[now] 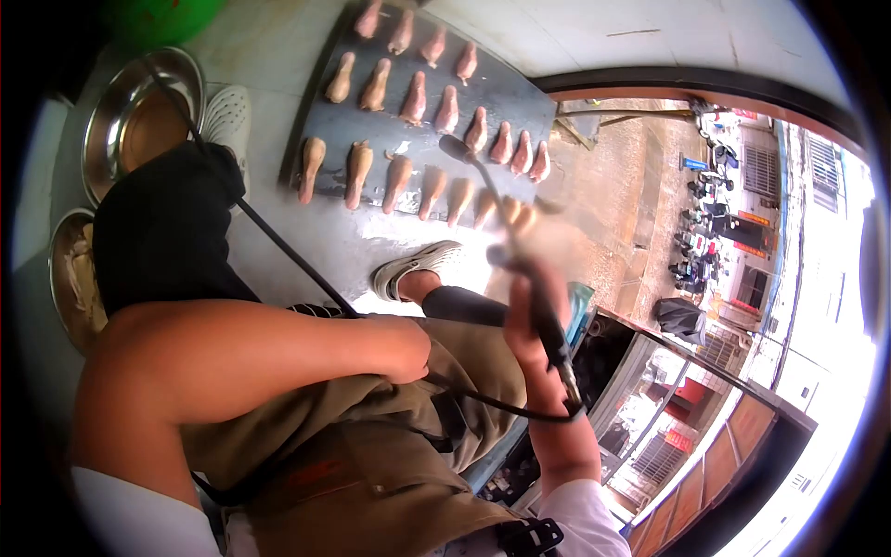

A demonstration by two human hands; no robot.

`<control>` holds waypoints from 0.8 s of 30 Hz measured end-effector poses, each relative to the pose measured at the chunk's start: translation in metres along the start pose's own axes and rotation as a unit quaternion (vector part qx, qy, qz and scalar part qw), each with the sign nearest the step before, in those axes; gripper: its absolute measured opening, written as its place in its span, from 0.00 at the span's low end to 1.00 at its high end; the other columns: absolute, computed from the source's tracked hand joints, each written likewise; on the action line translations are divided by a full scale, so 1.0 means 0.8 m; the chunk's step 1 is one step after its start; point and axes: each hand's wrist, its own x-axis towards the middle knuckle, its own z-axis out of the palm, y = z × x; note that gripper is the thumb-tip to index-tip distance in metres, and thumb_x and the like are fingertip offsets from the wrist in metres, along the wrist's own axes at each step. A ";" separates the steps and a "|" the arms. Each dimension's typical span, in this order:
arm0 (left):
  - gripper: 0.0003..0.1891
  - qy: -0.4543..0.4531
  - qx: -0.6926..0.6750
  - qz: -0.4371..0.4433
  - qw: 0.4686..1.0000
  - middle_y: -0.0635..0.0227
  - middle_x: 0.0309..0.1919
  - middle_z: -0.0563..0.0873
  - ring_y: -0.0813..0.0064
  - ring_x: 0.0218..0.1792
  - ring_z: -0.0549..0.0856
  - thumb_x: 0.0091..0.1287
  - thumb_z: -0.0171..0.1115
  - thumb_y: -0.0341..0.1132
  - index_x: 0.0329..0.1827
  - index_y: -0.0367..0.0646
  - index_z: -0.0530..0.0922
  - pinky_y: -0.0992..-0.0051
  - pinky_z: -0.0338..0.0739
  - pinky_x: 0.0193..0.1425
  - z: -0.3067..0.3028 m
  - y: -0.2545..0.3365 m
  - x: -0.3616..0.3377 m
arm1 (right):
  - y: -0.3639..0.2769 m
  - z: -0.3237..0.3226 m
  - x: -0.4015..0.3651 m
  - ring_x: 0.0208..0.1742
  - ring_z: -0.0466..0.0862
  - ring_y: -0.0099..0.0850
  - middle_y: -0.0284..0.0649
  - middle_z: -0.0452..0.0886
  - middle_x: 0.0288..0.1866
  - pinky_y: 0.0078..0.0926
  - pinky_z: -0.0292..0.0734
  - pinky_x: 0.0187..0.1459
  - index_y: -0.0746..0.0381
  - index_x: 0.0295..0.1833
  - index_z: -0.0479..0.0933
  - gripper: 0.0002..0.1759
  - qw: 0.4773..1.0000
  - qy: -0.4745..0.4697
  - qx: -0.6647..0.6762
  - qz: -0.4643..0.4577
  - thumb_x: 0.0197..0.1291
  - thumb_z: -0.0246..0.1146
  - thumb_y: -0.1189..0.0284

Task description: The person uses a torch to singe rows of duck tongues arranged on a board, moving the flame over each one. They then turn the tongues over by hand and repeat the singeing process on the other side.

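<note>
My right hand [531,320] is wrapped round the dark handle of a blowtorch [493,190]. Its nozzle points over a grey tray [394,127], where several plucked poultry legs [412,97] lie in three rows. Those in the front row look yellower, and some are blurred by haze near the torch. From the torch's rear end a black hose [283,244] loops back across my lap. My left hand [406,351] is closed on my lap round this hose, its fingers mostly hidden.
Two metal bowls, an upper one [192,84] with brownish contents and a lower one [56,269] with pale pieces, stand at the left. A green container [167,19] is at the top left. My shod feet flank the floor before the tray. Parked scooters [696,246] line the street outside.
</note>
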 end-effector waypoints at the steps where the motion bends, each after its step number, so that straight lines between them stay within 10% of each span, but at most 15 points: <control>1: 0.18 -0.041 0.046 0.032 0.998 0.58 0.48 0.89 0.55 0.48 0.88 0.70 0.59 0.43 0.44 0.37 0.88 0.55 0.82 0.47 0.002 -0.005 0.003 | 0.030 0.027 -0.001 0.41 0.87 0.43 0.51 0.85 0.42 0.33 0.82 0.44 0.70 0.58 0.77 0.19 1.000 -0.001 0.002 -0.031 0.61 0.66 0.80; 24: 0.10 -0.018 0.142 0.017 0.990 0.68 0.44 0.90 0.65 0.45 0.89 0.64 0.66 0.33 0.46 0.43 0.89 0.63 0.82 0.39 -0.045 0.012 -0.041 | 0.057 0.118 0.016 0.44 0.87 0.45 0.52 0.85 0.45 0.34 0.83 0.46 0.70 0.56 0.79 0.20 0.994 -0.031 0.017 -0.102 0.56 0.69 0.83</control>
